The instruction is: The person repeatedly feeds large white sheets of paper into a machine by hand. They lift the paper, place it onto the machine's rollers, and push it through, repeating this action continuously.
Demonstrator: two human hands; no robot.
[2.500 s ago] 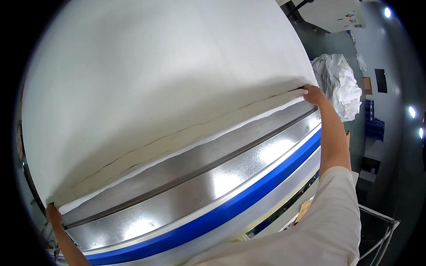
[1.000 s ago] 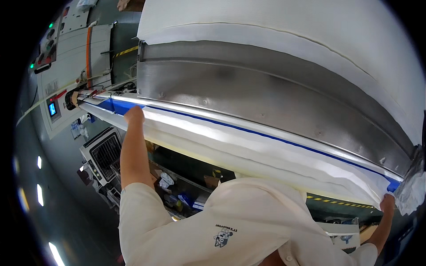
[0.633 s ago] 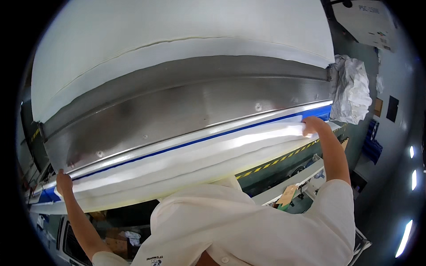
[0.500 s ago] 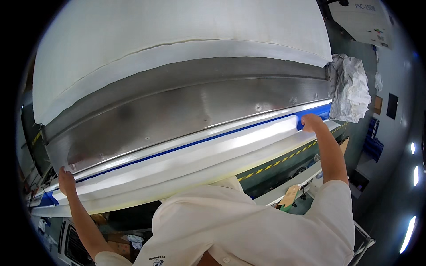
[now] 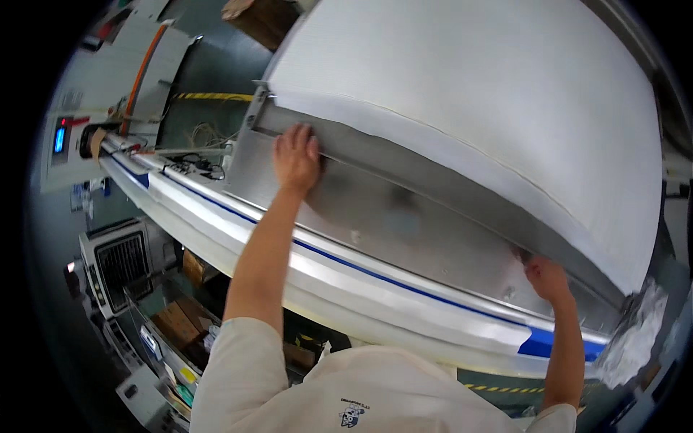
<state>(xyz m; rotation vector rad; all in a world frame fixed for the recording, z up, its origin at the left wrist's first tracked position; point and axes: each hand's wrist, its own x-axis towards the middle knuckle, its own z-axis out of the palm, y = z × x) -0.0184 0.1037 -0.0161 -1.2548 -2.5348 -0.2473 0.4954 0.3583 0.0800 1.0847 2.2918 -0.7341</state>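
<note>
A long brushed-metal plate (image 5: 382,209) with a raised ledge runs across in front of me. My left hand (image 5: 296,157) lies on its left part near the ledge, fingers stretched out and apart, holding nothing. Toward the right end, my right hand (image 5: 546,276) is at the ledge with its fingers curled in; whether anything is in them is hidden. Above the plate lies a wide white sheet (image 5: 491,94), its near edge hanging over the metal. On my side of the plate is a long white covering (image 5: 404,310) with a thin blue line and a blue patch (image 5: 538,343) at the right.
Crumpled silvery-white material (image 5: 635,339) hangs at the plate's right end. At the left stand a pale machine with a small lit display (image 5: 60,139), loose cables (image 5: 202,167) and a grilled unit (image 5: 123,267). A brown box (image 5: 260,20) sits beyond, by yellow-black floor tape (image 5: 213,96).
Both hands have left the white covering's edge and moved up onto the metal plate. My left hand has opened flat. The view has swung left and tilted.
</note>
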